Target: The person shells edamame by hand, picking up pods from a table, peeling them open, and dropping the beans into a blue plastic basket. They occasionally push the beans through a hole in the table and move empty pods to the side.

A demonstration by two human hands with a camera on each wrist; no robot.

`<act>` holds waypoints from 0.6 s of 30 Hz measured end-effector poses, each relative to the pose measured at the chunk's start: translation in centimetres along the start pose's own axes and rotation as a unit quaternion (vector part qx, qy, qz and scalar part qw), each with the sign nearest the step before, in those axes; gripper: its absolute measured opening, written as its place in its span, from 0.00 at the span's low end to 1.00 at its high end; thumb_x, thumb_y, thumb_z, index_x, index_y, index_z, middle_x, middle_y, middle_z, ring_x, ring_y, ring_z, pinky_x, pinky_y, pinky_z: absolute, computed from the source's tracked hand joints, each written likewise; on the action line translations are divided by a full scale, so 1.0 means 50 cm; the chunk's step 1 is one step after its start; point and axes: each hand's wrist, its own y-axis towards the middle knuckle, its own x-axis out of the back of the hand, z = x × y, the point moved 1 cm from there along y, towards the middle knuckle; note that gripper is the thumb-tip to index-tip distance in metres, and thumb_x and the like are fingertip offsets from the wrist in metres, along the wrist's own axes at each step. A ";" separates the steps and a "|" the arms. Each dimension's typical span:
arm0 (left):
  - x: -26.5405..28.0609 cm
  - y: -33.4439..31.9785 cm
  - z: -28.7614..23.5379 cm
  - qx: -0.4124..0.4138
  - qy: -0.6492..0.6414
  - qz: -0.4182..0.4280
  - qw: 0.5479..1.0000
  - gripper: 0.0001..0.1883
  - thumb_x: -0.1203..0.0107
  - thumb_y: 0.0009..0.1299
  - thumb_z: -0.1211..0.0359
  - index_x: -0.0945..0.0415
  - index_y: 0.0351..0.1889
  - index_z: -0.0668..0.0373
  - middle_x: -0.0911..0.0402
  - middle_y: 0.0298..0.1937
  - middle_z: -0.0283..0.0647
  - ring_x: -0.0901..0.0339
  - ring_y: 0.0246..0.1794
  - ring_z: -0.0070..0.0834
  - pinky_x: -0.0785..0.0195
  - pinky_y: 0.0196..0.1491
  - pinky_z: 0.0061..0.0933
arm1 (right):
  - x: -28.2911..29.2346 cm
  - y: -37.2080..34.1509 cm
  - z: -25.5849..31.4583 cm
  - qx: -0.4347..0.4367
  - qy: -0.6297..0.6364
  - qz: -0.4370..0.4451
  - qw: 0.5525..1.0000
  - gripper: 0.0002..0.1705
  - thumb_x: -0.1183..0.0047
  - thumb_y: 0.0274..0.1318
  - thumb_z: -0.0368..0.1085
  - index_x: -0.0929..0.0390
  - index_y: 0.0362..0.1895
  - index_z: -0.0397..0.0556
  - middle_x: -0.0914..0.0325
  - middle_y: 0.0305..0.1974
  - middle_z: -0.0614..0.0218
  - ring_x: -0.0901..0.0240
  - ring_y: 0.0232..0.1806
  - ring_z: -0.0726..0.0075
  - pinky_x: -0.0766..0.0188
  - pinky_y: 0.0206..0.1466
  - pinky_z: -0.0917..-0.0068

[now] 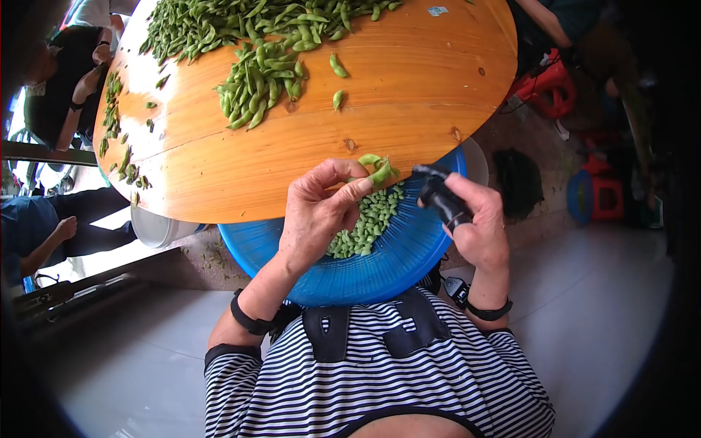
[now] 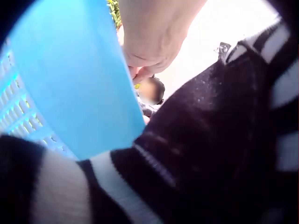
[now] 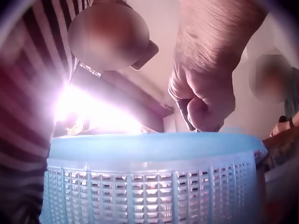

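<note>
In the head view my left hand (image 1: pixel 318 204) pinches a green soybean pod (image 1: pixel 380 174) between thumb and fingers, over the table's near edge. To its right, my right hand (image 1: pixel 482 223) has its fingers curled round a glossy black object (image 1: pixel 444 203); I cannot tell what kind it is. Both hands are above a blue plastic basket (image 1: pixel 328 283), in which shelled green beans (image 1: pixel 372 219) lie heaped. The right wrist view shows the right hand (image 3: pixel 205 98) just over the basket's rim (image 3: pixel 154 144). The left hand (image 2: pixel 149 56) appears past the basket wall in the left wrist view.
A large pile of pods (image 1: pixel 255 25) covers the far left of the wooden table (image 1: pixel 409 87), with a smaller heap nearer. Loose pods and scraps (image 1: pixel 128 171) line the left edge. A white bucket (image 1: pixel 157 226) stands below; other people sit around, and red stools (image 1: pixel 551 87) stand right.
</note>
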 end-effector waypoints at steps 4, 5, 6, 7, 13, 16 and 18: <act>-0.012 0.006 0.012 0.004 -0.048 0.008 0.999 0.04 0.40 0.68 0.71 0.23 0.37 0.61 0.27 0.22 0.29 0.35 0.18 0.12 0.46 0.19 0.14 | -0.038 -0.003 -0.031 0.012 0.022 0.064 0.998 0.25 0.62 0.38 0.21 0.22 0.44 0.37 0.29 0.25 0.69 0.38 0.24 0.83 0.38 0.28 0.83; -0.015 0.007 0.017 -0.012 -0.055 0.009 0.998 0.04 0.40 0.68 0.71 0.23 0.36 0.61 0.27 0.21 0.29 0.35 0.18 0.12 0.45 0.20 0.14 | -0.041 -0.001 -0.027 0.013 0.022 0.063 0.998 0.25 0.62 0.38 0.21 0.22 0.44 0.37 0.29 0.25 0.69 0.38 0.24 0.83 0.38 0.28 0.83; -0.017 0.006 0.019 -0.012 -0.054 0.009 0.998 0.04 0.40 0.68 0.71 0.23 0.36 0.61 0.27 0.21 0.29 0.35 0.18 0.12 0.45 0.20 0.14 | -0.043 0.002 -0.021 -0.056 0.139 0.059 0.987 0.25 0.63 0.40 0.21 0.22 0.45 0.37 0.29 0.25 0.71 0.39 0.24 0.85 0.40 0.26 0.84; -0.019 0.005 0.020 -0.024 -0.039 -0.002 0.999 0.04 0.40 0.68 0.71 0.23 0.36 0.61 0.27 0.21 0.28 0.34 0.19 0.12 0.44 0.21 0.14 | -0.048 0.004 -0.017 -0.123 0.255 0.054 0.958 0.25 0.64 0.42 0.22 0.22 0.46 0.37 0.30 0.25 0.73 0.41 0.23 0.88 0.41 0.24 0.86; -0.015 0.001 0.030 -0.104 0.104 -0.034 0.988 0.03 0.39 0.67 0.74 0.23 0.33 0.63 0.27 0.22 0.27 0.35 0.19 0.11 0.43 0.21 0.16 | -0.049 0.023 -0.034 -0.154 0.362 0.092 0.915 0.24 0.64 0.45 0.23 0.22 0.46 0.37 0.35 0.23 0.78 0.44 0.20 0.90 0.49 0.19 0.88; -0.011 -0.005 0.028 -0.126 0.234 -0.048 0.963 0.02 0.40 0.67 0.77 0.22 0.35 0.65 0.25 0.24 0.29 0.33 0.21 0.10 0.43 0.22 0.15 | -0.050 0.025 -0.050 -0.132 0.321 0.095 0.933 0.24 0.64 0.44 0.23 0.22 0.45 0.37 0.36 0.23 0.78 0.45 0.20 0.89 0.50 0.19 0.88; -0.010 -0.004 0.028 -0.130 0.273 -0.047 0.952 0.03 0.42 0.67 0.79 0.22 0.38 0.66 0.23 0.26 0.31 0.31 0.24 0.09 0.42 0.23 0.13 | -0.048 0.024 -0.047 -0.112 0.283 0.097 0.947 0.23 0.64 0.44 0.23 0.22 0.45 0.36 0.36 0.23 0.78 0.45 0.20 0.89 0.49 0.20 0.88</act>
